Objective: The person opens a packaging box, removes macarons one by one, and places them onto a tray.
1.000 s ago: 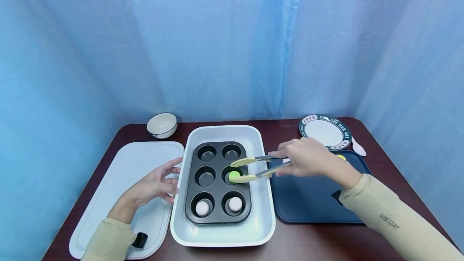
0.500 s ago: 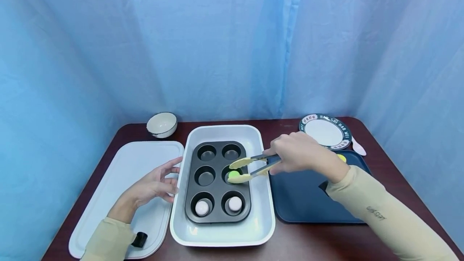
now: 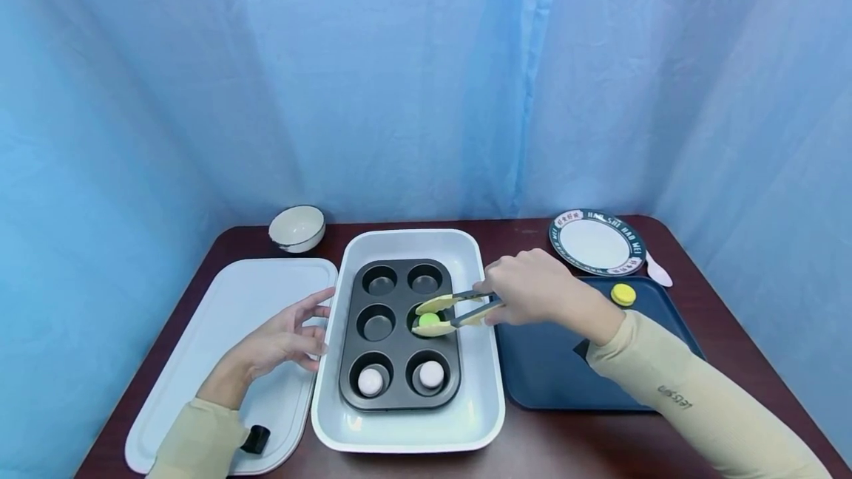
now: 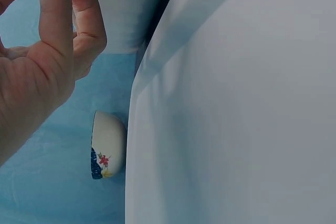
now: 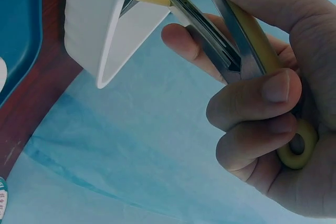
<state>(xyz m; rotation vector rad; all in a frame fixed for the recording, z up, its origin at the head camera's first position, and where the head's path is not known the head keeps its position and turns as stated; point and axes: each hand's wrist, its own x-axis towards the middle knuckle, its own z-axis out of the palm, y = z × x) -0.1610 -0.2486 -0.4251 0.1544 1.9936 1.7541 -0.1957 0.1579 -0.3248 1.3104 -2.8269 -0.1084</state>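
Note:
My right hand grips yellow-tipped metal tongs, its fingers wrapped around the handles in the right wrist view. The tong tips reach into the middle right cup of a dark muffin tin, one on each side of a green ball. Whether both tips touch the ball is hard to tell. White balls sit in the two nearest cups. The tin stands inside a white basin. At the basin's left rim is my left hand, fingers loosely bent and holding nothing; contact with the rim is unclear.
Under the left hand lies a white tray, with a white bowl behind it. Right of the basin, a blue tray bears a yellow round piece. A green-rimmed plate and a white spoon lie at the back right.
My right hand has moved left, and the tong tips have come closer together around the green ball. More of the yellow piece on the blue tray shows. The left hand stays put.

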